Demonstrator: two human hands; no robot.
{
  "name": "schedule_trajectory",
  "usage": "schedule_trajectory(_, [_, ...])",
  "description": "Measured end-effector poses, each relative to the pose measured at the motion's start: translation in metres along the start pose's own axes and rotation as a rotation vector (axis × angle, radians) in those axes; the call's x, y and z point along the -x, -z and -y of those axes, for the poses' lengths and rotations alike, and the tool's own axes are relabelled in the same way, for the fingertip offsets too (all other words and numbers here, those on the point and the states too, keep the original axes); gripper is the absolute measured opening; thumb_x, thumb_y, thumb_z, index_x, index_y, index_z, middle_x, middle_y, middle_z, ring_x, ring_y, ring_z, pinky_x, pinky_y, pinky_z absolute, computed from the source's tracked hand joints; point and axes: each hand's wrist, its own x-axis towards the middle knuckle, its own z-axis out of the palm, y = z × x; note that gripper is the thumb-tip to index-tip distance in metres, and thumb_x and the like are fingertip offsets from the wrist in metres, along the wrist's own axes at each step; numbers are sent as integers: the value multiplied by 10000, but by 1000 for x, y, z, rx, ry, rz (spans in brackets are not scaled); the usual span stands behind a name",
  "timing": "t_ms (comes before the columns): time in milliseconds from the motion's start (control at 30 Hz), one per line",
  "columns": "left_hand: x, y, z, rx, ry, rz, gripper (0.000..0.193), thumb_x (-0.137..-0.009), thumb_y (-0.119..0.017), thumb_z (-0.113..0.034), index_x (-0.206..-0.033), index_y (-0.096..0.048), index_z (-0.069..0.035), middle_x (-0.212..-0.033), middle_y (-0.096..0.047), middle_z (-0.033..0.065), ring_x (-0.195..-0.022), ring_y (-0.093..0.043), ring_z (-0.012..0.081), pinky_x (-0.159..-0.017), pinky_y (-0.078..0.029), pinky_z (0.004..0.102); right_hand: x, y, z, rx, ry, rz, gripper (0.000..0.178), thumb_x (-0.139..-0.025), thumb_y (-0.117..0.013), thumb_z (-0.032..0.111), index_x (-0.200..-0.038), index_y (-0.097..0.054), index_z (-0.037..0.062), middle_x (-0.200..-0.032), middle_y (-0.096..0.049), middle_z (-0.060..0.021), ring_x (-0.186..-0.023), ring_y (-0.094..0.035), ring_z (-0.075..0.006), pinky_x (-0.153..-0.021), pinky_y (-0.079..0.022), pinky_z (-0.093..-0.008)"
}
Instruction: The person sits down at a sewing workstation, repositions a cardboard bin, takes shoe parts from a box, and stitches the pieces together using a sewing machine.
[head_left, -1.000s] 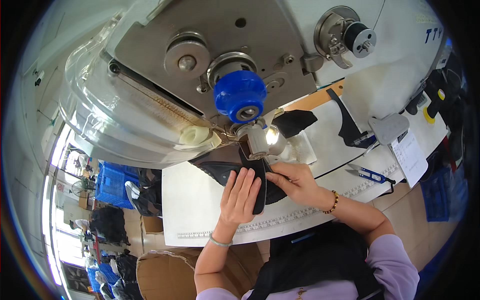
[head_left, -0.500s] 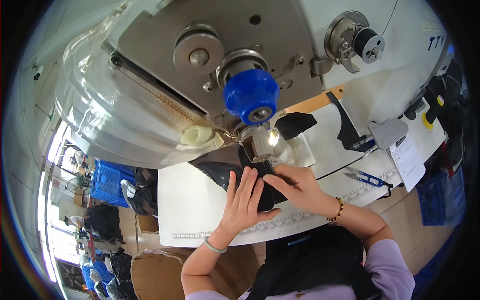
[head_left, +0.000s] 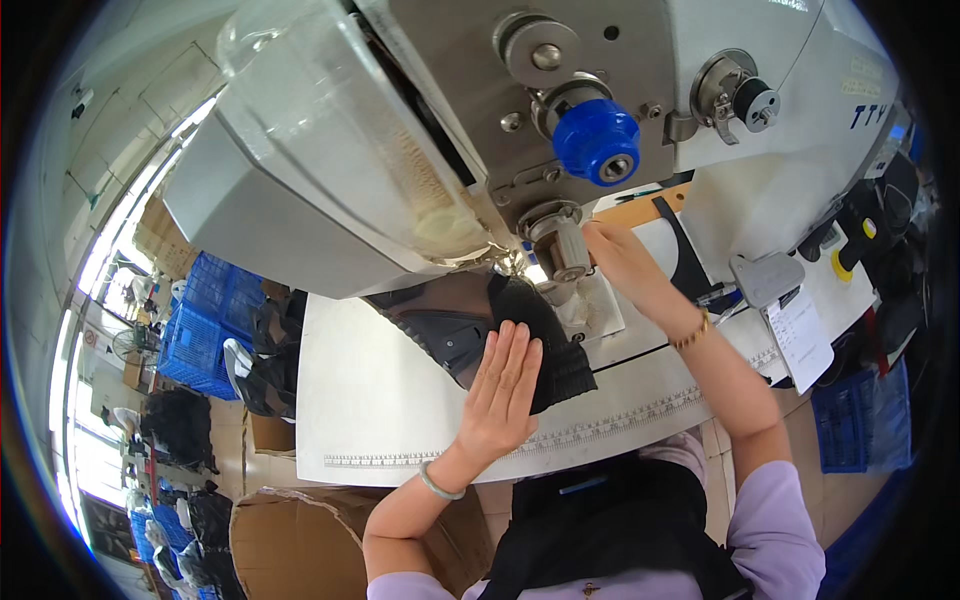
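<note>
Frankly, we had left hand point(head_left: 503, 385) spread flat on black fabric point(head_left: 545, 335); right hand point(head_left: 612, 255), grip unclear, risked a pinch near presser head point(head_left: 560, 245).

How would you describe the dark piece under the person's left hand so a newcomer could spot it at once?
Start at the big grey sewing machine with its blue knob. Below it on the white table, the left hand lies flat on a black fabric piece. It is the only dark, ribbed-edged thing on the white top.

Bright daylight from the left, sharp centre, strong fisheye bending at edges
</note>
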Motion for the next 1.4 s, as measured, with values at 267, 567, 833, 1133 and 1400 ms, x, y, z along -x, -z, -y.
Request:
schedule_trajectory(267, [-3,-1,-6,-28,-13,-3,609,-533,-443,89,-1137,-481,155,-1214,-471,310,-1188,-427,439,-982,-380,509,-14,-31,20,-365,-567,115,198,-827,-517,225,-675,-513,98,-570,-458,39,-423,-341,-49,-385,-214,-221])
schedule_trajectory(567, [-8,-1,-10,-152,-19,16,611,-554,-424,55,-1152,-453,177,-1223,-456,318,-1182,-432,440,-982,-386,501,14,-60,29,-507,-276,-290,163,-796,-509,120,-644,-533,66,-560,-472,20,-420,-369,-50,-388,-271,-226])
schedule_trajectory(833, [-3,-1,-10,-96,1,2,595,-567,-421,50,-1147,-461,173,-1215,-469,312,-1173,-445,435,-979,-392,489,13,-59,7,-535,-211,-353,215,-766,-496,66,-553,-466,68,-536,-427,29,-447,-349,-46,-423,-275,-224])
schedule_trajectory(1133, [-5,2,-7,-38,12,-63,577,-575,-438,12,-1134,-495,144,-1162,-522,287,-1117,-506,411,-943,-439,451,17,-56,12,-519,-206,-330,232,-769,-490,59,-541,-453,85,-536,-412,38,-430,-317,-47,-408,-252,-231])
schedule_trajectory(1400, [-12,10,5,-3,106,90,678,-487,-703,-125,-1141,-521,-125,-1369,-290,282,-1288,-259,454,-1047,-133,566,14,-51,8,-563,-267,-266,237,-799,-485,72,-562,-488,85,-560,-435,41,-452,-357,-35,-426,-271,-224])
